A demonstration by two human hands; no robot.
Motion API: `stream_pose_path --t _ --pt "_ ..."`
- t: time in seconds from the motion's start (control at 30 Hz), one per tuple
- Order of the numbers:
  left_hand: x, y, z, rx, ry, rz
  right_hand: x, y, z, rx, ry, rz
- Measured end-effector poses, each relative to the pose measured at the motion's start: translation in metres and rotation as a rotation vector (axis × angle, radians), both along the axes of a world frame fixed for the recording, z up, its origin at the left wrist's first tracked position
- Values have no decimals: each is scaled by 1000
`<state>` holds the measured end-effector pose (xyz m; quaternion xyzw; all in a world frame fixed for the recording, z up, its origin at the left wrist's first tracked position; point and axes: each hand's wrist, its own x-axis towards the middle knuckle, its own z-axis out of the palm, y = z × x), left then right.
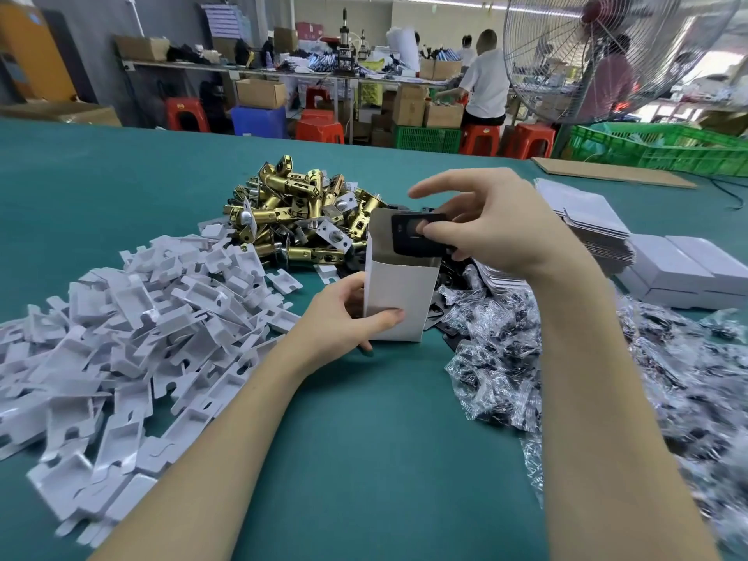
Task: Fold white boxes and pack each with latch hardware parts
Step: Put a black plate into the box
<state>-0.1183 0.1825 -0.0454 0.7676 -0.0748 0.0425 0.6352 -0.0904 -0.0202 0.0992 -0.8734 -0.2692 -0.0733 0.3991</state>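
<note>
A white box (398, 293) stands upright on the green table (364, 439), its top open with one flap raised at the back. My left hand (344, 317) grips the box low on its left side, thumb across the front face. My right hand (485, 228) pinches a black strike plate (413, 232) at the box's open mouth, the plate partly inside. Behind the box lies a heap of brass latch bolts (299, 212).
A pile of white cardboard inserts (133, 338) covers the left of the table. Clear bags of black screws (566, 358) spread on the right. Flat box blanks (587, 220) and closed white boxes (688, 273) sit far right. A standing fan (607, 54) rises behind.
</note>
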Motion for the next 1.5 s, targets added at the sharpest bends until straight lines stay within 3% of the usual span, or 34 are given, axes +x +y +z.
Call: stream_pose_path --t 0.13,0.43,0.97,1.17,1.37,1.5 --pt "0 -1 0 -13 6 3 -3 14 1 -99 -128 -63" --pt "0 0 0 -20 23 -2 -8 30 0 -334 -57 -96" --pt "0 0 0 -5 20 -1 -4 18 -1 -282 -7 -4" --pt "0 -1 3 16 28 18 1 24 -9 -232 -79 -88" --pt "-2 3 16 18 61 -100 12 20 -21 -84 -59 -120" --pt "-4 2 15 17 115 -165 14 12 -23 -109 22 -81"
